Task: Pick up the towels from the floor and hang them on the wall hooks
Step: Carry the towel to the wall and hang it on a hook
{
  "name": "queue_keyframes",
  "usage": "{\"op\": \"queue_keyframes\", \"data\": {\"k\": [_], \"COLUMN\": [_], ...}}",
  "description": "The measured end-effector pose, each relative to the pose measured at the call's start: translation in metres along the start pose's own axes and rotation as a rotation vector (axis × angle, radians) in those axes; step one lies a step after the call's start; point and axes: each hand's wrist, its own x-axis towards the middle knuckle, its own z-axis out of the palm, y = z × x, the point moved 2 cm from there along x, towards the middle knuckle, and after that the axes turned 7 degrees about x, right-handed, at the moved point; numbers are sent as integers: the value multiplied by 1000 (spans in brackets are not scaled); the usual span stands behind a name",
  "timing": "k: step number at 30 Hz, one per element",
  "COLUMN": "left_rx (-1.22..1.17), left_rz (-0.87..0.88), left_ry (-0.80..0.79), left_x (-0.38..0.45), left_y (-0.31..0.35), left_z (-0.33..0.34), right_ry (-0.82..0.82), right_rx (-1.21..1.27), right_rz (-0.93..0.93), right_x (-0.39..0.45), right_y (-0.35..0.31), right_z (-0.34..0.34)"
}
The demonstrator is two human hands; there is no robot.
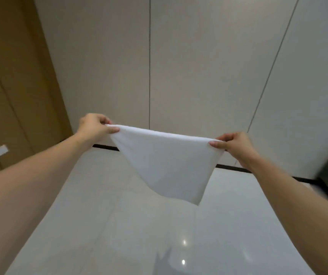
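One towel (165,161) is off the floor (119,225), both hands pinching its top corners: left hand (96,126) at 10 o'clock, right hand (232,144) at 2. Hanging remains (no hooks in view).

Plain white towel (167,165), no pattern. Pale grey glossy floor (119,225) with thin tile lines. Beige wall panels (198,66) with dark seams. Black baseboard (105,147). Brown wooden door (10,76).
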Motion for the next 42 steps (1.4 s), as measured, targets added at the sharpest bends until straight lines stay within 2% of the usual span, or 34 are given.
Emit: {"op": "queue_keyframes", "data": {"k": [3,8,12,17,23,30,35,38,42], "left_rx": [63,165,94,95,147,296,336,361,258], "left_rz": [-104,-159,-191,-221,-277,-350,-427,-489,-526], "left_ry": [142,319,461,652,547,622,648,620,717], "left_x": [22,51,87,146,243,345,414,453,517], "left_y": [-26,-55,-91,-156,-243,-319,-381,-417,-462], "left_z": [-36,-76,-108,-172,-247,-319,-338,-342,-361], "right_ry": [-95,-322,-402,-601,-661,-746,-817,-926,-1112], "right_rx": [-26,-343,-200,-87,33,-2,95,119,75], "right_rz": [-101,-362,-458,-474,-431,-541,-515,-550,-574], "right_x": [68,143,186,241,311,382,434,464,510], "right_y": [-24,-79,-123,-168,-237,-313,-340,-348,-365], "right_z": [58,182,274,384,524,685,797,859,944]}}
